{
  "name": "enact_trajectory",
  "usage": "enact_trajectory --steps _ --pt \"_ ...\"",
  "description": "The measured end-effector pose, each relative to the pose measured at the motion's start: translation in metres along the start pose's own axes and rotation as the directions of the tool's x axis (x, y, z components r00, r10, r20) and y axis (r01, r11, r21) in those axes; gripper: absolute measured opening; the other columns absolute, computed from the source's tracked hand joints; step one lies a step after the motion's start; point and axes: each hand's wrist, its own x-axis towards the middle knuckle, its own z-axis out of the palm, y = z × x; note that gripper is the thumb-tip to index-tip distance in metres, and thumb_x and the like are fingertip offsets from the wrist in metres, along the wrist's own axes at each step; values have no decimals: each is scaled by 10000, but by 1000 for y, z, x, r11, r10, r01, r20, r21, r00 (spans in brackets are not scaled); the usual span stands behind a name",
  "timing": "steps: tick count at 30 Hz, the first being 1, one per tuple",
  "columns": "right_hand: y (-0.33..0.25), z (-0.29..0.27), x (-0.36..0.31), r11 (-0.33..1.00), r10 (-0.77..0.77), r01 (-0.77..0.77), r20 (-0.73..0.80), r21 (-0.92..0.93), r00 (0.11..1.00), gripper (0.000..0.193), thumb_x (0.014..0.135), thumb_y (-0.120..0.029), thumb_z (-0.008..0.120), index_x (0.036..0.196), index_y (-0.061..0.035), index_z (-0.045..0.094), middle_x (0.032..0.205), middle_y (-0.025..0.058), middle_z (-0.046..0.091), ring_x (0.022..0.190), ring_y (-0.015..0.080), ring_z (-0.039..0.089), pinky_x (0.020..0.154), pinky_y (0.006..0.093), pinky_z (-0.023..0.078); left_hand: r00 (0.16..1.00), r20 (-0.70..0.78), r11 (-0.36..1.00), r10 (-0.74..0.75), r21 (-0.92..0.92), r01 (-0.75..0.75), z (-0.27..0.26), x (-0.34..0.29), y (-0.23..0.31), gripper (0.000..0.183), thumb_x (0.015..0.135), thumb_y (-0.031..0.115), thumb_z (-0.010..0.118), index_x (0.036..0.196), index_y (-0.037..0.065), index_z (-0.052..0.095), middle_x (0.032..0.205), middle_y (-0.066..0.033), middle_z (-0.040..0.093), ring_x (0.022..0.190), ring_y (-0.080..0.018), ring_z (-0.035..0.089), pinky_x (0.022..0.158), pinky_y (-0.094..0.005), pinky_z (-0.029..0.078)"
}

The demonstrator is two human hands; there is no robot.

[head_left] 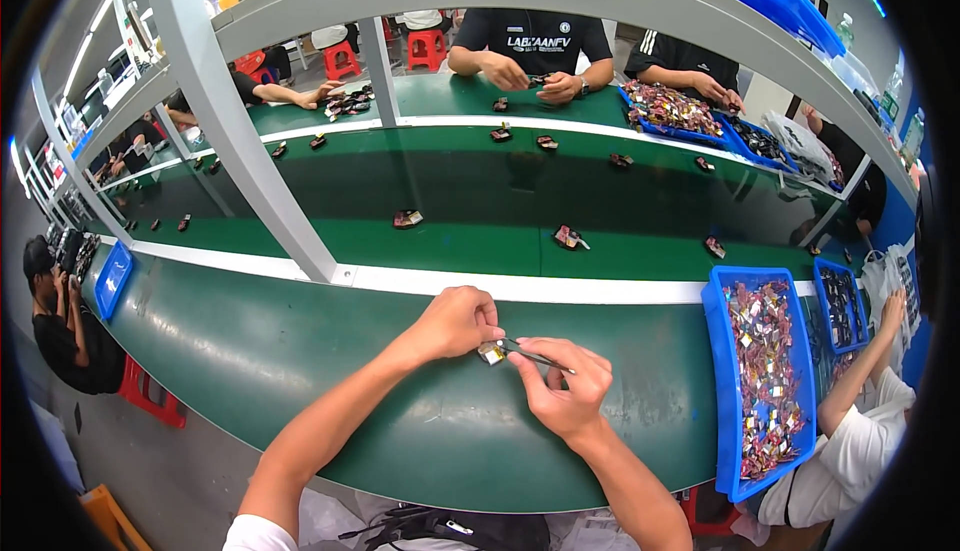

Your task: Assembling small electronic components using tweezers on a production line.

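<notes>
On the green worktop in front of me lies a small electronic module (491, 353) with a white and yellow face. My left hand (456, 323) comes at it from the upper left, thumb and fingertips pinched at its top edge. Between the thumb and fingers of my right hand (566, 383) is a pair of slim dark tweezers (548, 360), their tips pointing left at the module. The fingertips cover part of the module, so the exact contact of the tips is hidden.
At right stands a blue tray (711, 381) heaped with similar small modules; a smaller blue tray (822, 296) holds dark parts. Beyond a white rail (430, 282) runs a green conveyor belt (460, 241) carrying scattered modules. A grey post (240, 141) rises left. Co-workers sit opposite and at both sides.
</notes>
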Motion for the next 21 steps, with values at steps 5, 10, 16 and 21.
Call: enact_trajectory --steps 5,10,16,21 --pt "-2 -3 1 1000 4 -4 6 -4 1000 205 710 14 851 864 -45 729 835 75 771 444 113 531 423 252 377 996 -59 997 -71 -15 70 -1 -21 -4 213 846 179 779 851 -8 676 740 -133 721 670 -249 694 635 -367 521" --pt "0 -2 -2 991 114 -113 -7 69 993 188 739 2 853 883 -37 737 834 62 769 406 56 412 397 231 304 964 -183 953 -192 -268 139 -9 -52 2 141 943 81 695 924 -29 608 722 -71 691 503 -106 596 463 -274 434" --pt "0 1 -7 850 453 -444 36 283 891 145 809 13 824 915 12 725 842 51 760 464 2 427 443 192 310 955 -72 782 -287 -594 190 -1 -77 -6 158 969 76 659 1048 -60 642 812 -113 708 532 -123 635 391 -244 431" --pt "-1 -3 -4 726 579 -578 124 372 806 163 836 27 802 962 24 700 901 81 754 541 -2 457 498 170 344 976 19 641 -217 -751 157 11 -77 -11 211 975 51 654 1119 -98 611 890 -151 698 611 -167 681 442 -261 516"
